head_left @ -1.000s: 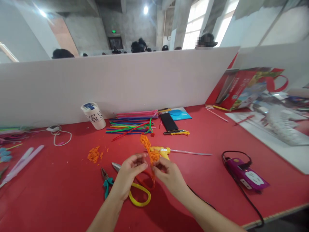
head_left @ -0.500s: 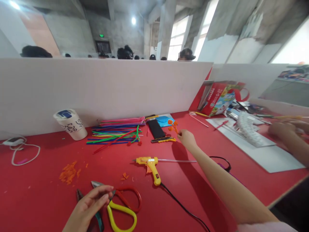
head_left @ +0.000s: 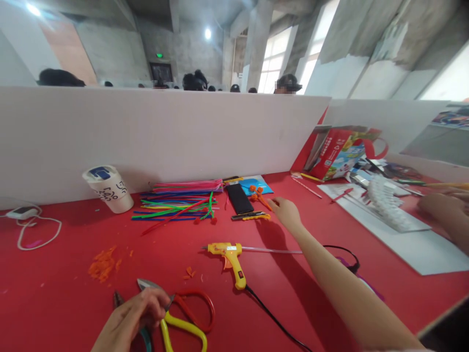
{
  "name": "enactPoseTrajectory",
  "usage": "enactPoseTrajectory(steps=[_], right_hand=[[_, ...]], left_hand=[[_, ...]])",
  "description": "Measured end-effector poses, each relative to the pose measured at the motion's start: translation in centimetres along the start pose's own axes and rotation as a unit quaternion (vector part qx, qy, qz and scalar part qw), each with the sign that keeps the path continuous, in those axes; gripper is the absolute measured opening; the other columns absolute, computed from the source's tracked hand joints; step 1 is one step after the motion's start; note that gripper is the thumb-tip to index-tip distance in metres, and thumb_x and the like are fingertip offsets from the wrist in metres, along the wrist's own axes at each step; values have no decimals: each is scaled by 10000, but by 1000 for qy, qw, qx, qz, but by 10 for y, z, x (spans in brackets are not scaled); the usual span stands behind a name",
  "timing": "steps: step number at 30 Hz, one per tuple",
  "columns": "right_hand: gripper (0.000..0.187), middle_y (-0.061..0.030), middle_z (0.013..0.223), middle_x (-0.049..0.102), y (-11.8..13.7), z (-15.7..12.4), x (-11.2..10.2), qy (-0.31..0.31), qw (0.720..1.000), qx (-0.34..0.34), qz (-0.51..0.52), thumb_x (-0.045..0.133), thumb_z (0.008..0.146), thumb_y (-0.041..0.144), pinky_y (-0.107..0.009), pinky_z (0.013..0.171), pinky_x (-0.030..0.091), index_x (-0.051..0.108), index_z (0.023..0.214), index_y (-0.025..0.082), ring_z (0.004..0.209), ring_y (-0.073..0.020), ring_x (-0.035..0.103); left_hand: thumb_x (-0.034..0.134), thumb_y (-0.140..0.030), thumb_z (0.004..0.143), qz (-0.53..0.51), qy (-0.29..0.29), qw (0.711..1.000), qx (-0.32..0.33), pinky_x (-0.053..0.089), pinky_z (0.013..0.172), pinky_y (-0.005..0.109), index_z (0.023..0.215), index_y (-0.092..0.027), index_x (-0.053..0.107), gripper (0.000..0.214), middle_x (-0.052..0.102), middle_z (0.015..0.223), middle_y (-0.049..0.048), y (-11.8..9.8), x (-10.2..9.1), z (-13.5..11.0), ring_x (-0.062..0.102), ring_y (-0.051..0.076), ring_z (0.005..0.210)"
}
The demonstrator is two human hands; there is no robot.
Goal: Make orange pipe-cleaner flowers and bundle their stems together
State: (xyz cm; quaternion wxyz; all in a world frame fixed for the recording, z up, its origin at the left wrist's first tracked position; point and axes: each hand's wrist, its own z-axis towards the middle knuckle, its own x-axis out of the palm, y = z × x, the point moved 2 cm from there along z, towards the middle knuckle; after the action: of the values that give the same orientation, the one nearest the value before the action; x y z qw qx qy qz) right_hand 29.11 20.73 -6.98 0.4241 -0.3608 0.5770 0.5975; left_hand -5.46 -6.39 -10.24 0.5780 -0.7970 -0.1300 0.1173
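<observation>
My left hand [head_left: 128, 320] is at the bottom edge, fingers curled around the pivot of the red and yellow scissors [head_left: 190, 313], which lie on the red table [head_left: 73, 303]. Teal-handled pliers [head_left: 147, 338] lie under the same hand. My right hand [head_left: 287, 211] is stretched far forward, fingers loosely apart. Its fingertips are just right of a small orange pipe-cleaner flower [head_left: 257, 193], which lies beside a black phone [head_left: 240, 198]. Between my arms lies a yellow glue gun [head_left: 229, 254] with a clear glue stick.
Coloured pipe cleaners [head_left: 176, 200], a paper cup [head_left: 108, 188] and orange scraps [head_left: 102, 264] lie left of centre. A white partition [head_left: 164, 132] closes the back. At the right are a red box [head_left: 340, 151], a white board [head_left: 403, 239] and another person's hand [head_left: 439, 210].
My hands parted from the orange piece. The right hand carried it forward and set it down by the phone, then drew back a little. The left dropped onto the scissors and curled.
</observation>
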Motion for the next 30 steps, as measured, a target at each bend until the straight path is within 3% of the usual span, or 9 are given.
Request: enactPoseTrajectory(steps=[2,4,6,8,9,12,17,25,30], right_hand=[[371,-79,752,657,5,-29,0,-8,999,-33,13,365,926,342,-295,615,451,655,840,127,716,-199,621],[314,-61,698,656,13,-61,5,4,997,-76,34,355,889,244,-271,572,418,650,922,139,642,-185,618],[402,-54,945,664,24,-91,13,26,989,-130,61,372,806,112,-247,603,434,529,1170,179,663,-143,627],[477,-80,1139,596,36,-117,20,48,980,-179,69,382,758,71,-249,649,444,485,1208,194,788,-146,634],[412,-87,1128,598,43,-129,24,64,975,-207,59,402,767,93,-257,664,440,524,1148,193,829,-162,630],[151,-72,863,652,59,-155,35,107,964,-242,-13,442,836,222,-264,573,393,579,885,186,714,-194,630],[90,-73,763,637,73,-168,50,124,963,-228,-72,517,819,211,-249,481,269,508,894,162,644,-214,625],[57,-142,960,599,90,-164,39,108,959,-243,-97,473,858,198,-280,621,355,514,850,160,880,-253,597],[68,-92,888,619,130,-213,48,250,904,-347,11,520,795,207,-285,652,366,528,858,182,819,-237,596]], left_hand=[[564,-498,760,23,-2,1000,1,389,370,180,776,-182,652,328,563,524,-31,-4,4,2,463,98,420],[611,-381,749,35,23,999,22,340,368,160,916,-200,609,247,511,505,-65,-12,11,3,438,89,429],[631,-293,718,42,33,997,57,429,485,183,1007,-217,566,306,581,620,-44,-19,14,4,545,115,561],[658,-238,654,69,19,993,98,490,711,252,920,-203,587,278,639,939,35,-23,11,4,611,166,831],[647,-238,658,99,14,989,112,477,789,284,870,-196,598,223,622,1046,60,-23,8,3,605,187,905],[582,-283,729,170,4,978,123,441,868,337,866,-195,614,165,644,1003,71,-18,-4,-4,599,214,949],[549,-339,762,199,-24,970,137,469,810,329,834,-207,621,167,668,910,49,-8,-20,-20,615,215,886],[507,-260,807,234,6,958,169,453,804,299,822,-208,624,129,640,897,45,-11,-14,-29,597,198,877],[478,-235,821,236,19,956,172,454,747,277,828,-205,616,141,633,867,32,-12,-7,-28,591,185,845]])
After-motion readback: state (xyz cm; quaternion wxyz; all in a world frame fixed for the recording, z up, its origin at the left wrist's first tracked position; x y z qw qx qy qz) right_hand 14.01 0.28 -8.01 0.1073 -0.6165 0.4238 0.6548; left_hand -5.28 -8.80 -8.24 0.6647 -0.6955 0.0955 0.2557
